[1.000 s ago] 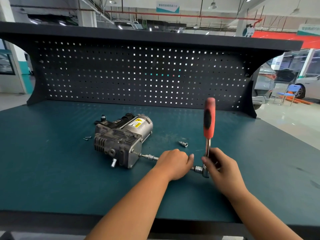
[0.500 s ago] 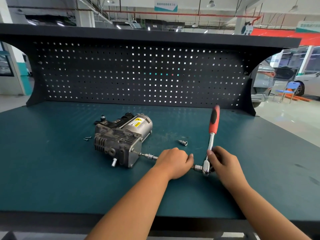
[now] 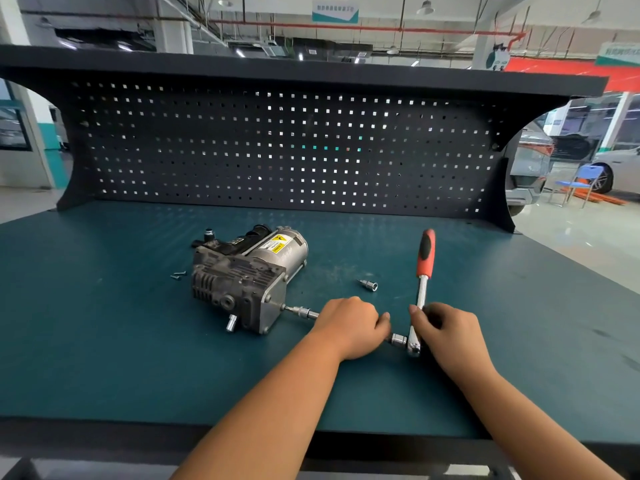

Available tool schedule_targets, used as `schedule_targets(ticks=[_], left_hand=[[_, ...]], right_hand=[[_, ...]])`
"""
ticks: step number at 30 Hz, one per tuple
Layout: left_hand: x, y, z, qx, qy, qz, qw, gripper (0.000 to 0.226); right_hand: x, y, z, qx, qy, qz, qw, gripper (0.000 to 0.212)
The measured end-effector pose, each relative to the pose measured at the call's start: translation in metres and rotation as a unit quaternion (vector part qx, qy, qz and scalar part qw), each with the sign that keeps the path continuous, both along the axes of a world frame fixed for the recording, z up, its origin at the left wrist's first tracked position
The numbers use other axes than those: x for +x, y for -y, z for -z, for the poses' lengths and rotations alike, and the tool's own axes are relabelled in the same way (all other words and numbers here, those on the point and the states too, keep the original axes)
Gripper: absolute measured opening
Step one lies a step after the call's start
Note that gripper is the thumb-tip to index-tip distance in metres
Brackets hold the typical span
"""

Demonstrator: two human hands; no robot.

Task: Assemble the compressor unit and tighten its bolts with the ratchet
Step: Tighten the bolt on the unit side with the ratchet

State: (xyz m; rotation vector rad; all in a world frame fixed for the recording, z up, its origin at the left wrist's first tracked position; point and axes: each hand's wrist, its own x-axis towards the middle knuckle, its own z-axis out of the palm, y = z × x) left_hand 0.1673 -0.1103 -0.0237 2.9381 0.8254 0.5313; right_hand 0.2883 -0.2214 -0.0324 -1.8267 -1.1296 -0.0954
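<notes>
A workbench (image 3: 104, 341) with a dark teal top fills the foreground, backed by a black pegboard (image 3: 277, 150) under a black shelf (image 3: 311, 69). Behind is a bright workshop hall: pale glossy floor (image 3: 571, 237), hanging ceiling lamps (image 3: 425, 8), parked cars (image 3: 530, 161) and a blue chair (image 3: 578, 181) at right.

A dark teal tabletop (image 3: 104, 341) carries a grey compressor (image 3: 242, 275) with a yellow-and-black label (image 3: 278, 243), a silver ratchet (image 3: 421, 296) with a red-and-black handle, before a black pegboard (image 3: 277, 150) dotted with square holes.
</notes>
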Motion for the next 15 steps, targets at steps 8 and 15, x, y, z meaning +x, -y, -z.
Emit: schedule_targets(ticks=[8,15], left_hand=[[0.004,-0.005,-0.002,-0.035,0.033,-0.017,0.999,0.039],[0.003,-0.004,0.004,0.014,0.007,-0.004,1.0,0.056]], right_hand=[[-0.013,0.012,-0.001,0.101,0.341,-0.141,0.924,0.027],[-0.005,-0.007,0.0,-0.016,-0.032,0.005,0.999,0.039]])
